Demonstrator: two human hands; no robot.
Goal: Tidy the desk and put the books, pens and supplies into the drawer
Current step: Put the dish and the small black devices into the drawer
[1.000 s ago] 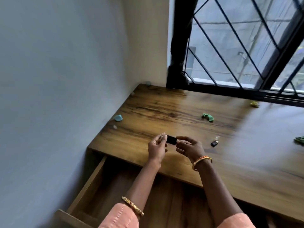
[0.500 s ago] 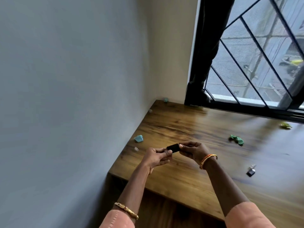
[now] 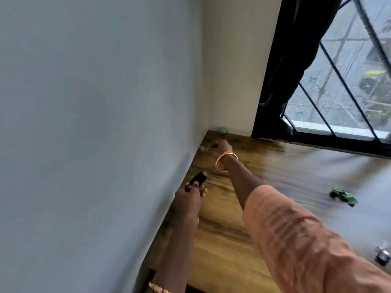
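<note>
My left hand (image 3: 190, 199) grips a small black object (image 3: 196, 181) above the left edge of the wooden desk (image 3: 285, 178), close to the wall. My right hand (image 3: 221, 147) is stretched out to the far left corner of the desk, right beside a small pale item (image 3: 202, 148). Blur hides how its fingers lie and whether they touch the item. A small teal piece (image 3: 223, 130) lies in the very corner.
A crumpled green piece (image 3: 343, 197) lies on the desk at the right. A small metal clip (image 3: 383, 253) sits near the right edge of view. The grey wall runs along the desk's left side. A barred window with a dark curtain stands behind it.
My right hand has let go of the black object and reached forward to the far corner. My left hand keeps the object. The view has swung left and closer to the wall.
</note>
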